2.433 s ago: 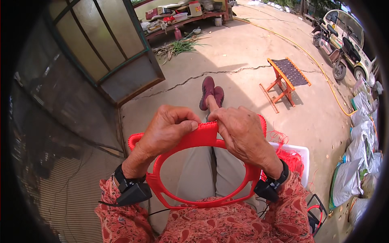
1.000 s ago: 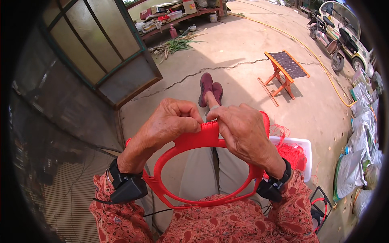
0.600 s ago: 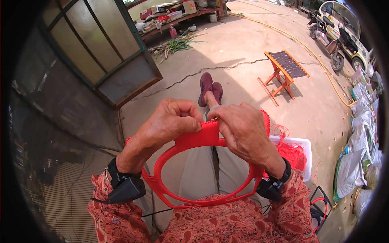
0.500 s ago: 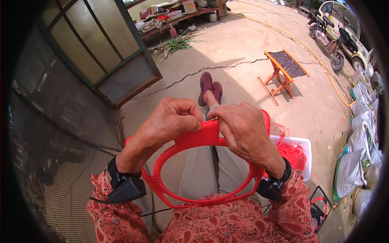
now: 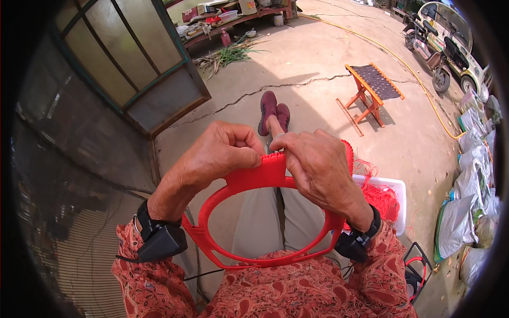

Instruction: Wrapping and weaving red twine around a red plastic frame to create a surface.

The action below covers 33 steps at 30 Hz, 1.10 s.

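Observation:
A red oval frame (image 5: 257, 174) with a wide band along its far side is held up above my lap. Its ring looks covered in red material, and a ridged, corded edge runs along the top of the band. At the left part of that edge, my left hand (image 5: 212, 159) is closed, thumb and forefinger pinched together. My right hand (image 5: 319, 169) is closed over the band's right end, its fingers bent over the edge. Any thread or small tool between the fingers is too small or hidden to make out. Black devices are strapped to both wrists.
A white bin (image 5: 401, 201) of tangled red cord stands by my right forearm. Beyond it are a folding stool (image 5: 374, 85) and a yellow hose (image 5: 419, 74). Stuffed sacks (image 5: 458, 217) line the right side. A metal-framed door (image 5: 164, 100) stands at left.
My left hand has risen slightly and shifted a little left. The red frame has tilted and moved slightly with it. My right hand keeps its hold on the band.

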### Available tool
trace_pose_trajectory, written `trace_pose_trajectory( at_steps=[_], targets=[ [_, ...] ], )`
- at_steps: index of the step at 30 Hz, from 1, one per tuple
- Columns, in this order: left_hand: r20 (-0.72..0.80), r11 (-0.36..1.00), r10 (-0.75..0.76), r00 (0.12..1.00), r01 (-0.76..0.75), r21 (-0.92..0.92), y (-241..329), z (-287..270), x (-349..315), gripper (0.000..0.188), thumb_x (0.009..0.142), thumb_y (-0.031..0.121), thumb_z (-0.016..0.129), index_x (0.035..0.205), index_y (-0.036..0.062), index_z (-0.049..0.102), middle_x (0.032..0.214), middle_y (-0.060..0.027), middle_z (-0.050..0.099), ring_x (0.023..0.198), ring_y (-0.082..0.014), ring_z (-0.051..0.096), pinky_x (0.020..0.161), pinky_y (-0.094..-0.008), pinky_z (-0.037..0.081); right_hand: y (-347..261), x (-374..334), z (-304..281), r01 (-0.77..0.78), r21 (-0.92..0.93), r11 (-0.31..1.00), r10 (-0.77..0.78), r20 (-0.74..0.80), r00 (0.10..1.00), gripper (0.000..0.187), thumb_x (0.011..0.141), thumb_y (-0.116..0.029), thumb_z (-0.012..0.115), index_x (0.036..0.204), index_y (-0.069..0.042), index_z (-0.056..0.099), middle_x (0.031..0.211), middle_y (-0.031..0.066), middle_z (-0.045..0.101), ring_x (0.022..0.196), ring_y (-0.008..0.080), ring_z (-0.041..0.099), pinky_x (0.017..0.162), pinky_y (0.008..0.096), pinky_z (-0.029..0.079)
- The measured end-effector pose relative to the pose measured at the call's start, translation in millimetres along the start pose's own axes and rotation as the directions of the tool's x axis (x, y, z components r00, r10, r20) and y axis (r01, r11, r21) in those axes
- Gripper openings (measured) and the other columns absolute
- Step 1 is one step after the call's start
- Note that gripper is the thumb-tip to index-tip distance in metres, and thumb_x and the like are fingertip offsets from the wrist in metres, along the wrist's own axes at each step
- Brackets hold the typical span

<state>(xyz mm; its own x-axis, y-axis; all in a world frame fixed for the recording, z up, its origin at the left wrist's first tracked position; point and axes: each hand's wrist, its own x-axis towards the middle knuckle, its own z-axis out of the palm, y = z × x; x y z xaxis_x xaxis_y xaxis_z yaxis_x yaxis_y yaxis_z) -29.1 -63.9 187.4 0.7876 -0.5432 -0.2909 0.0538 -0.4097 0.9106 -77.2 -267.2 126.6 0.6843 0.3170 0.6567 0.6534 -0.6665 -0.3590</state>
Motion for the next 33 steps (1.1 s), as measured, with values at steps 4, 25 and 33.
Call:
trace_pose_trajectory(
  at_steps=[4,25,33],
  targets=[
    [-0.011,1.000,-0.014,1.000,0.014,-0.015,0.9,-0.1,1.7,0.007,0.076,0.004,0.062,0.080,-0.0002,0.066,0.073,-0.0018,0.066,0.064,-0.0071,0.059,0.061,-0.0210,0.047,-0.1,0.3,0.2,-0.015,-0.001,1.000,0.015,0.005,1.000,0.025,0.074,-0.004,0.065,0.098,-0.008,0.060,0.079,0.0114,0.059,0.083,0.0305,0.059,0.066,0.0400,0.043],
    [0.012,0.999,-0.027,1.000,0.027,-0.017,5.8,4.4,3.8,0.007,0.077,0.006,0.062,0.083,0.0042,0.064,0.073,0.0017,0.063,0.064,-0.0036,0.054,0.056,-0.0191,0.040,0.1,0.2,-0.8,-0.008,0.015,1.000,0.008,-0.019,1.000,0.026,0.075,-0.004,0.064,0.100,-0.007,0.060,0.082,0.0114,0.061,0.083,0.0291,0.058,0.066,0.0393,0.043],
    [0.002,1.000,-0.016,1.000,0.016,-0.014,5.3,7.9,8.2,0.002,0.075,0.007,0.063,0.076,0.0054,0.062,0.069,0.0021,0.059,0.060,-0.0043,0.050,0.050,-0.0222,0.036,-1.0,0.5,1.0,-0.003,-0.017,1.000,0.003,-0.012,1.000,0.026,0.074,-0.004,0.065,0.099,-0.007,0.060,0.078,0.0103,0.060,0.082,0.0293,0.058,0.067,0.0398,0.044]
  ],
)
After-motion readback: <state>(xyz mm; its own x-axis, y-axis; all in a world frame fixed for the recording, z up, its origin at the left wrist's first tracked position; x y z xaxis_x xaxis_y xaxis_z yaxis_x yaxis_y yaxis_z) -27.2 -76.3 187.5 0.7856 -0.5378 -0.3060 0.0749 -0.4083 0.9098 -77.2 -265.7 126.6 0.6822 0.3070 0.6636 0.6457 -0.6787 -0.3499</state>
